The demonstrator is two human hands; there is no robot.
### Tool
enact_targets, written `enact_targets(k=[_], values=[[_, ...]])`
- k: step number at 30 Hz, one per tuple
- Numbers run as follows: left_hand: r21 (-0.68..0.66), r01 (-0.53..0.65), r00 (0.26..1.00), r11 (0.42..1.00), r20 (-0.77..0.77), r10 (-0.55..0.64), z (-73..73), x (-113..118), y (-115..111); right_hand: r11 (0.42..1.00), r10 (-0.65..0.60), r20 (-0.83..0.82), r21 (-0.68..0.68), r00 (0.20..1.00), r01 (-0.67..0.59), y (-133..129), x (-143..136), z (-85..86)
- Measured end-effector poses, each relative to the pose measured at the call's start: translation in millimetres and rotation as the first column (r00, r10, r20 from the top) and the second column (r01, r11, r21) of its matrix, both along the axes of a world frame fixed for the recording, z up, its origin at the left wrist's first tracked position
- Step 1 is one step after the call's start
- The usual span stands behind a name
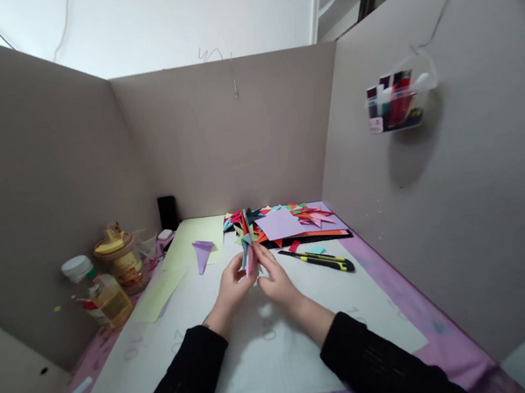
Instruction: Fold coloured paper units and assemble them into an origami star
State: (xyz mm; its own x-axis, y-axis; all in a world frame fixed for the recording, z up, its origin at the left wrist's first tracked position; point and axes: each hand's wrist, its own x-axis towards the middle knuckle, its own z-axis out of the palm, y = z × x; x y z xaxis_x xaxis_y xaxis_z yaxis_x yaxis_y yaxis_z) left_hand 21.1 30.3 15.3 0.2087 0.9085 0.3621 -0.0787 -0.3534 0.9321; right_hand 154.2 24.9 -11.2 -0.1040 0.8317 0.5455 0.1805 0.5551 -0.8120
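Between my two hands, above the middle of the white sheet (252, 367), stands a folded paper piece (248, 253) in pink, teal and red. My left hand (234, 289) is closed around its left side, and my right hand (276, 280) presses on it from the right with the fingers together. The lower part of the piece is partly hidden by the fingers. A folded purple paper triangle (204, 255) lies beyond my left hand. To the right of my right hand is a black and yellow utility knife (322, 260).
Behind my hands are many coloured paper scraps (319, 212) and a lilac square (279, 224). Pale green paper (193, 236) lies at the back left. A bottle of yellowish liquid (111, 301) and a brown tub (125, 265) stand left. Grey panels surround the table; a plastic basket (399, 104) hangs right.
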Motion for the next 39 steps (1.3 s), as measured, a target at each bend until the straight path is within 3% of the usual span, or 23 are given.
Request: enact_targets(k=[3,6,11,15,18,20,22,25,28,34,36,39], values=[[0.001,0.151,0.989,0.989,0.001,-0.151,-2.1,-4,2,0.999,0.029,0.007,0.015,1.0,-0.029,1,6,2.3],[0.045,0.14,0.99,0.989,-0.024,-0.139,-5.4,-6,5,0.999,0.045,-0.075,-0.005,0.996,-0.046,0,8,6.5],[0.205,-0.101,0.982,0.974,-0.137,0.13,-10.3,-5,13,0.966,0.082,-0.351,-0.203,0.933,-0.162,5,8,5.0],[0.37,-0.331,0.863,0.868,-0.253,0.437,-10.4,-6,16,0.902,0.157,-0.546,-0.261,0.823,-0.345,9,7,0.3],[0.404,-0.474,0.776,0.783,-0.23,0.588,-10.1,-9,18,0.85,0.203,-0.593,-0.288,0.779,-0.441,9,7,0.2],[0.34,-0.542,0.772,0.769,-0.162,0.615,-10.6,-13,20,0.822,0.229,-0.591,-0.309,0.773,-0.479,9,10,1.9],[0.188,-0.518,0.833,0.834,-0.11,0.542,-11.2,-17,23,0.796,0.264,-0.579,-0.32,0.771,-0.513,9,14,4.8],[-0.107,-0.302,0.953,0.947,-0.035,0.3,-10.4,-23,27,0.762,0.311,-0.563,-0.334,0.766,-0.555,9,23,11.7],[-0.255,-0.16,0.981,0.954,0.063,0.182,-7.6,-26,29,0.734,0.322,-0.572,-0.353,0.755,-0.58,8,31,19.9],[-0.353,-0.208,0.937,0.912,0.195,0.289,-7.9,-20,30,0.656,0.368,-0.697,-0.275,0.616,-0.703,2,37,25.2],[-0.359,-0.254,0.906,0.898,0.237,0.351,-11.2,-16,30,0.684,0.384,-0.701,-0.221,0.601,-0.695,1,32,21.8],[-0.338,-0.311,0.874,0.888,0.265,0.408,-15.6,-9,27,0.76,0.336,-0.647,-0.243,0.684,-0.602,4,20,15.1]])
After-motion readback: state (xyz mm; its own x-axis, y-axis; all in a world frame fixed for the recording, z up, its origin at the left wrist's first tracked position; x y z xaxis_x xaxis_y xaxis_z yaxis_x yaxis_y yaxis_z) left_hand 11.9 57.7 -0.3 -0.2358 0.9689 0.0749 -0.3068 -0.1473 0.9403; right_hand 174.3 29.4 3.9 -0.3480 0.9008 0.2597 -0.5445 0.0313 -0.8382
